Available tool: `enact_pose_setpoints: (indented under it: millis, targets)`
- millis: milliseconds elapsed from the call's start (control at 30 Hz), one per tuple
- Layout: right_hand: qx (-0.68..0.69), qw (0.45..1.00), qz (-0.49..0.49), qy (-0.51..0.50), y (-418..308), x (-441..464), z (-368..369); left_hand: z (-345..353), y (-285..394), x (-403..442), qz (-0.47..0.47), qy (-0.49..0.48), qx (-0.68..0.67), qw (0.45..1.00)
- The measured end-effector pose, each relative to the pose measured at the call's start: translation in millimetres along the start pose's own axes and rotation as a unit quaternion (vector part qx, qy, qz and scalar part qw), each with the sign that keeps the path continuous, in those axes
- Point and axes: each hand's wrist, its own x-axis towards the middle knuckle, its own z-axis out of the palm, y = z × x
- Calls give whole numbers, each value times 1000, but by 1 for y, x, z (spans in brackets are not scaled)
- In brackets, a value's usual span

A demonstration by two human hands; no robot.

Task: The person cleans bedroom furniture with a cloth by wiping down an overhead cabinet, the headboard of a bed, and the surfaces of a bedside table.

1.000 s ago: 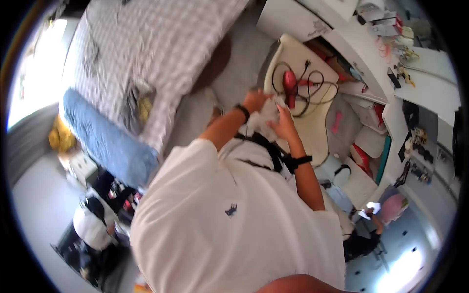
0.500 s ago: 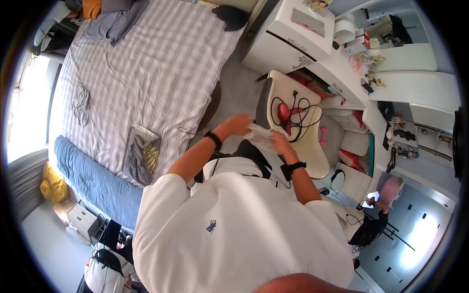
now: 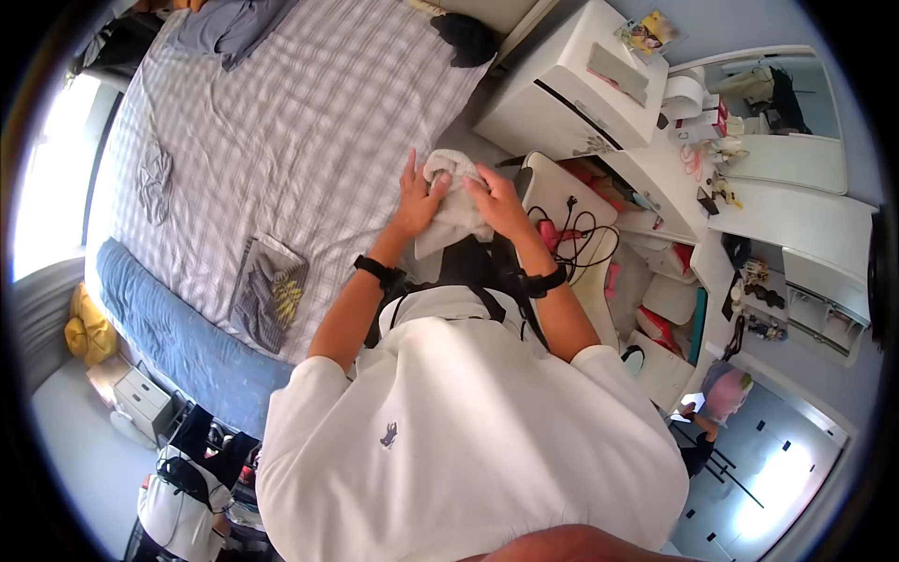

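Note:
A pale beige cloth (image 3: 457, 208), bunched and folded over at its top, hangs in front of my dark-clad legs. My left hand (image 3: 419, 199) is at the cloth's left side, fingers stretched and apart, with the thumb against the fabric. On the other side, my right hand (image 3: 501, 208) grips the cloth's right edge between thumb and fingers. Part of the right fingers is hidden. Black bands circle both wrists.
The bed (image 3: 281, 140) with a checked sheet lies to the left, a folded striped garment (image 3: 267, 295) on it. A cream chair (image 3: 552, 187) at right bears a red hair dryer (image 3: 548, 231) with a black cord. Beyond stands a white dresser (image 3: 562, 103). A person (image 3: 178, 506) is at lower left.
My hands and the cloth have moved forward and slightly left. The cloth, earlier stretched between both hands, is now bunched, and my left fingers have spread. The view has shifted a little.

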Motion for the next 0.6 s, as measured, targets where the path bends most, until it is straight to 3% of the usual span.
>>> enact_pose_setpoints:
  millis: [67,133,267,333,367,433,467,500,533,600]
  targets:
    - [40,999,-21,20,-6,22,-10,-2,9,16,28,9,3,1000]
    - [170,985,-28,-9,-25,48,-27,-9,34,40,48,-96,-184,977]
    - [258,964,-52,26,-18,119,-73,8,82,109,6,-154,-161,975]
    - [199,979,-24,34,9,157,-107,38,83,161,11,-122,-199,972]
    - [97,993,9,62,17,171,-129,50,90,185,19,-124,-162,979]
    - [79,985,13,154,36,191,-159,70,117,227,4,-159,-73,985]
    - [34,974,0,222,48,206,-176,78,134,250,4,-161,-3,987]
    - [-30,957,10,287,65,224,-203,91,155,276,84,-97,3,992]
    - [-25,959,24,283,84,235,-223,107,157,298,71,-105,6,992]
    - [-196,913,99,345,96,246,-244,124,148,346,83,-42,-69,993]
